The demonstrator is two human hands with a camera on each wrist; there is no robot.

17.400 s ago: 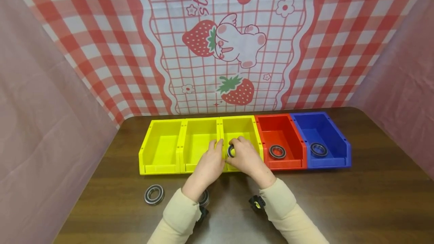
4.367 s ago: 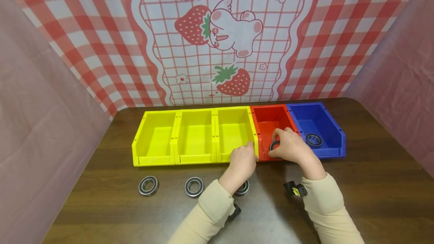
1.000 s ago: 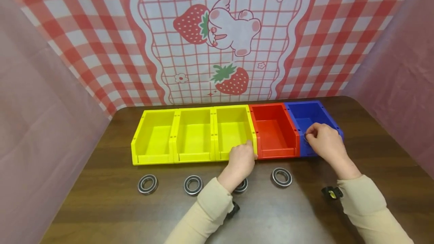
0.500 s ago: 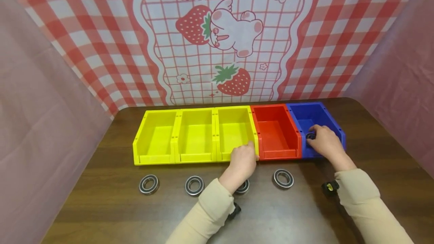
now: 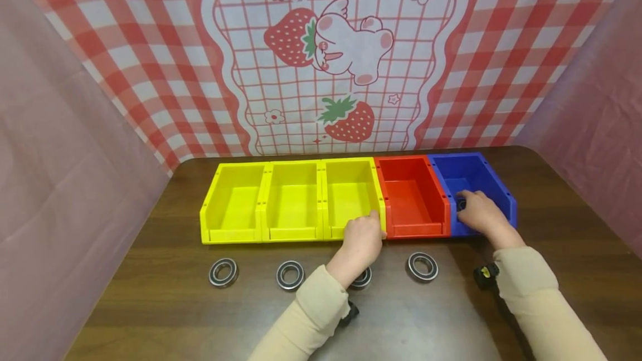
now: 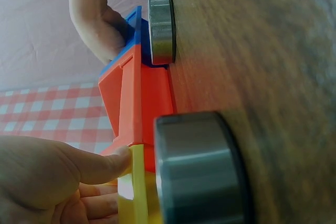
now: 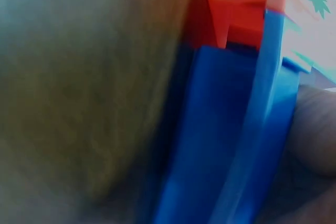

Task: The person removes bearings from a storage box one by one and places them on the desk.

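Observation:
My left hand [image 5: 362,241] grips the front corner of the rightmost yellow bin [image 5: 351,205]; in the left wrist view the thumb lies outside its wall, with fingers behind. Inside the blue bin [image 5: 460,228], my right hand [image 5: 482,213] pinches a ball bearing [image 5: 461,204], mostly covered by the fingers. The right wrist view shows the blue front wall [image 7: 210,129] but hides the bearing. On the table, a bearing [image 5: 422,278] lies before the red bin [image 5: 408,205]. Another bearing [image 5: 367,279] is partly hidden under my left wrist, large in the left wrist view.
Two more bearings, one at the far left [image 5: 223,283] and one beside it [image 5: 290,287], lie before the other yellow bins [image 5: 233,205]. All bins stand joined in a row on the brown table [image 5: 401,327]. A checked strawberry cloth [image 5: 346,88] hangs behind.
The red bin's bearing now lies on the table in front of it. My right hand has moved from there into the blue bin and taken hold of its bearing. My left hand keeps its grip.

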